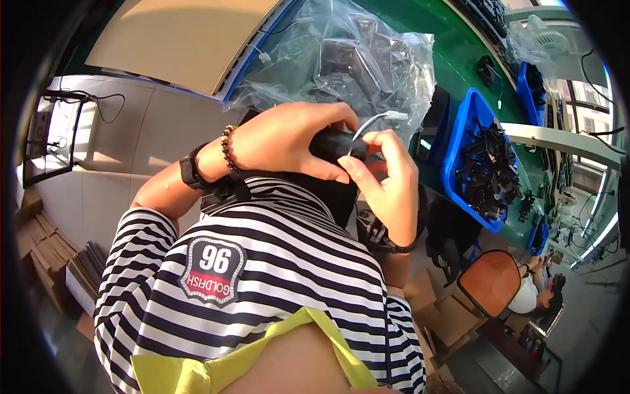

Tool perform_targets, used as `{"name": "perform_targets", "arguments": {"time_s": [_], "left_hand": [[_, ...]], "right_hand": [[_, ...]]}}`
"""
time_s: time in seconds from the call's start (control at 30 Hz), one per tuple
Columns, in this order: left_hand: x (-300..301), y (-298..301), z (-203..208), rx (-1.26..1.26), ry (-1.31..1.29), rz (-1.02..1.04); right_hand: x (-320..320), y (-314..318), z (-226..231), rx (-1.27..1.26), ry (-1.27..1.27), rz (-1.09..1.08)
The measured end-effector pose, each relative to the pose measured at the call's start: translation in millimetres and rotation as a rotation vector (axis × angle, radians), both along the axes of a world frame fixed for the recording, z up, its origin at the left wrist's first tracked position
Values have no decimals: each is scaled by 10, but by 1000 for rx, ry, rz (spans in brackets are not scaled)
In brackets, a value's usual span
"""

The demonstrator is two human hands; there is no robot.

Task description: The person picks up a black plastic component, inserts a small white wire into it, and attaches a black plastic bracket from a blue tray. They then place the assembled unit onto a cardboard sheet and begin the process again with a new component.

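Note:
My left hand (295,141) is wrapped round a dark, rounded black part (336,144), held in front of my body. Its exact kind cannot be made out, since my fingers cover much of it. A thin grey-white cable (369,124) rises from that part and ends in a small white plug (395,115). The thumb and fingers of my right hand (392,180) close on the cable's lower stretch, against the side of the black part. Just beyond both hands, a clear plastic bag (282,82) lies on the bench with dark pieces inside.
A blue bin (451,157) full of black parts (489,171) stands on the green bench at right. A flat cardboard sheet (184,39) lies at far left. Behind at right are an orange-backed chair (489,282) and another person (525,295). Cartons (453,318) stand below.

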State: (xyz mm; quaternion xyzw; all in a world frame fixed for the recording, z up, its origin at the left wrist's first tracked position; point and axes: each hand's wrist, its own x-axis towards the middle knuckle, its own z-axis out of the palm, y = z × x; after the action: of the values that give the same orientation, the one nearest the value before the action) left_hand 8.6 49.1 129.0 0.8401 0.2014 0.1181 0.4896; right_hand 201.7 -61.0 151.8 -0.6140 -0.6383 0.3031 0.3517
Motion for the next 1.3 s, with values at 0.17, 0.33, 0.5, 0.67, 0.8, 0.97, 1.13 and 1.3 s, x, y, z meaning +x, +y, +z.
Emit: {"name": "perform_targets", "arguments": {"time_s": [0.17, 0.33, 0.5, 0.67, 0.8, 0.97, 1.13, 1.3], "left_hand": [[60, -15, -218, -287, -377, 149], [200, -123, -258, -542, -371, 154], [243, -29, -184, -62, -381, 114], [254, 10, -93, 77, -321, 69], [224, 9, -159, -343, -625, 90], [185, 22, -29, -674, -350, 64], [131, 29, -116, -697, -277, -17], [-8, 2, -231, -793, -134, -109]], "right_hand": [[162, -144, -260, 1, 574, -262], [127, -123, -386, -22, 556, -297], [82, -111, -293, -13, 662, -111], [80, -127, -390, -20, 706, -163], [109, -158, -450, 217, 419, -174], [135, -102, -436, 530, 18, -90], [116, -122, -230, 450, -141, 9], [421, -98, -117, 370, 107, -137]]}}
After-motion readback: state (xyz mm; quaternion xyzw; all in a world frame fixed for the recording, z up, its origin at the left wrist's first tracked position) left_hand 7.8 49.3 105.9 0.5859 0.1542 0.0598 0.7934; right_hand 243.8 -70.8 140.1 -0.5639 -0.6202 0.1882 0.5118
